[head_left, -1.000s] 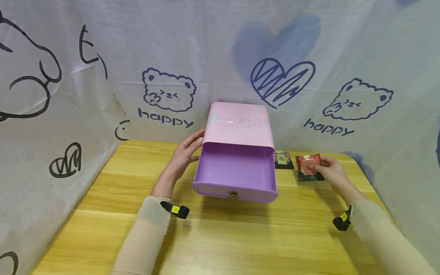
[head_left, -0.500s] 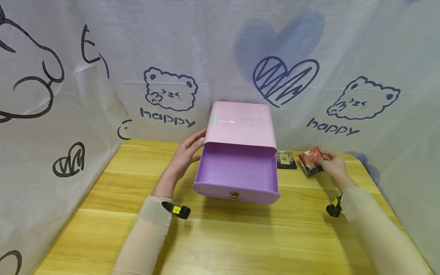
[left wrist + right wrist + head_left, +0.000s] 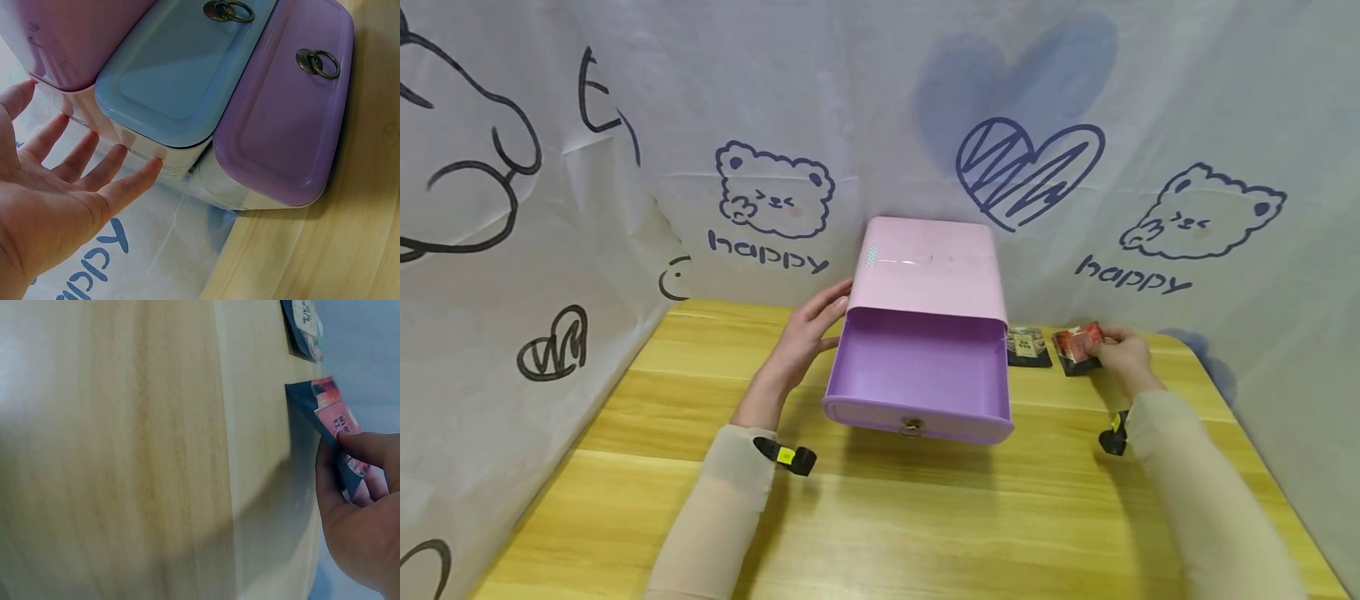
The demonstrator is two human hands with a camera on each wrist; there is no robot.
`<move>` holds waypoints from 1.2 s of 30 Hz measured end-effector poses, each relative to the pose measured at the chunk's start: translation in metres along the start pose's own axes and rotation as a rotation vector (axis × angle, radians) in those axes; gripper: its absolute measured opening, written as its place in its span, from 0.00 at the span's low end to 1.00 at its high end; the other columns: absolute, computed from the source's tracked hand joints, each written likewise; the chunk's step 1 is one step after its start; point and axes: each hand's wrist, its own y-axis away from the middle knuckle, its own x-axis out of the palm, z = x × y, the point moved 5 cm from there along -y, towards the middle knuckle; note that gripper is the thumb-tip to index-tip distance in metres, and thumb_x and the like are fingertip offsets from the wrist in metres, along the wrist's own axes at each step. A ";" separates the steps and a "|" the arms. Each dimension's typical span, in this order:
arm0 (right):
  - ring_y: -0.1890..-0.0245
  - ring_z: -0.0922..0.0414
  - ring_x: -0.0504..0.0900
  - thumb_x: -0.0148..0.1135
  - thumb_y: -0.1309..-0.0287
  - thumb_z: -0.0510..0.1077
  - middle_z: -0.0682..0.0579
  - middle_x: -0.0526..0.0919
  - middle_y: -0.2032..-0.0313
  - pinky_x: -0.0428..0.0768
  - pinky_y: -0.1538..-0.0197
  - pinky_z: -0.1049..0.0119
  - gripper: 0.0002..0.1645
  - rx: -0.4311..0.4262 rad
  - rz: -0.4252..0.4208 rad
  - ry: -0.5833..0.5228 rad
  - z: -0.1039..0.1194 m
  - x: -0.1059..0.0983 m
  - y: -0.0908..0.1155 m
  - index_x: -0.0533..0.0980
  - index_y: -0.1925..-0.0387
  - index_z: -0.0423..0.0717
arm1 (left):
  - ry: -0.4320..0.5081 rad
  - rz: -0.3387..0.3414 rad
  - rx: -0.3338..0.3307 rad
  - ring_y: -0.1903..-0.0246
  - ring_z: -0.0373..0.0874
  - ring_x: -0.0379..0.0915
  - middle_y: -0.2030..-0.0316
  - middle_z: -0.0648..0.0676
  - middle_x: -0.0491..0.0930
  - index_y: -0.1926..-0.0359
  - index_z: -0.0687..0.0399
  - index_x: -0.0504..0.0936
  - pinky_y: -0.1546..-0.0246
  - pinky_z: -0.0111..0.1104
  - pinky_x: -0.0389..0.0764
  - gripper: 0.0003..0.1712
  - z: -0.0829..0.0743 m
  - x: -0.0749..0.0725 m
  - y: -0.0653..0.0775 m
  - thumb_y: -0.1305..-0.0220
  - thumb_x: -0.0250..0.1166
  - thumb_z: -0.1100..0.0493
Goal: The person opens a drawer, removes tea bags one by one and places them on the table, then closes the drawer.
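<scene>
A small drawer unit (image 3: pixel 928 267) with a pink top stands at the back of the table. Its purple top drawer (image 3: pixel 917 418) is pulled out, with nothing visible inside. My left hand (image 3: pixel 797 346) is at the unit's left side; in the left wrist view its spread fingertips (image 3: pixel 153 167) touch the casing near the blue drawer (image 3: pixel 187 75). To the right of the unit, my right hand (image 3: pixel 1123 360) pinches a red and black packet (image 3: pixel 1077 343) between thumb and fingers. The right wrist view has the packet (image 3: pixel 334 415) tilted, one corner close over the table.
Another dark packet (image 3: pixel 1028 348) with a pale label lies between the unit and my right hand. Under the blue drawer is a closed purple drawer (image 3: pixel 287 112) with a ring pull (image 3: pixel 325 64). White printed cloth (image 3: pixel 760 75) hangs behind the wooden table (image 3: pixel 910 525).
My right hand has moved slightly back and turned, carrying the red packet, which first tilted and now sits farther back. My left hand keeps its place against the unit.
</scene>
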 end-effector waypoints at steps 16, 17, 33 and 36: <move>0.33 0.32 0.66 0.64 0.34 0.45 0.27 0.71 0.34 0.64 0.26 0.44 0.33 0.070 -0.080 0.195 -0.003 0.009 0.002 0.72 0.35 0.27 | -0.002 -0.003 -0.002 0.26 0.55 0.60 0.23 0.52 0.63 0.21 0.47 0.66 0.33 0.61 0.72 0.32 -0.001 0.001 -0.001 0.21 0.57 0.46; 0.33 0.32 0.66 0.64 0.34 0.44 0.27 0.72 0.35 0.64 0.26 0.44 0.32 0.064 -0.081 0.204 -0.004 0.010 0.002 0.72 0.35 0.27 | -0.002 -0.003 -0.002 0.26 0.55 0.60 0.23 0.52 0.64 0.21 0.47 0.66 0.33 0.61 0.72 0.32 -0.001 0.001 -0.001 0.21 0.57 0.46; 0.36 0.32 0.70 0.63 0.31 0.46 0.27 0.74 0.36 0.68 0.29 0.42 0.31 0.037 -0.033 0.286 0.003 0.019 0.002 0.73 0.37 0.26 | -0.001 -0.001 -0.008 0.25 0.55 0.60 0.23 0.52 0.63 0.21 0.47 0.66 0.33 0.62 0.72 0.32 -0.001 -0.001 0.002 0.20 0.55 0.46; 0.36 0.31 0.69 0.62 0.31 0.45 0.27 0.73 0.36 0.67 0.28 0.42 0.30 0.031 -0.023 0.300 0.004 0.020 0.003 0.73 0.37 0.26 | -0.007 -0.002 -0.011 0.26 0.54 0.61 0.23 0.51 0.64 0.21 0.46 0.66 0.34 0.60 0.73 0.32 -0.001 0.000 0.001 0.20 0.56 0.45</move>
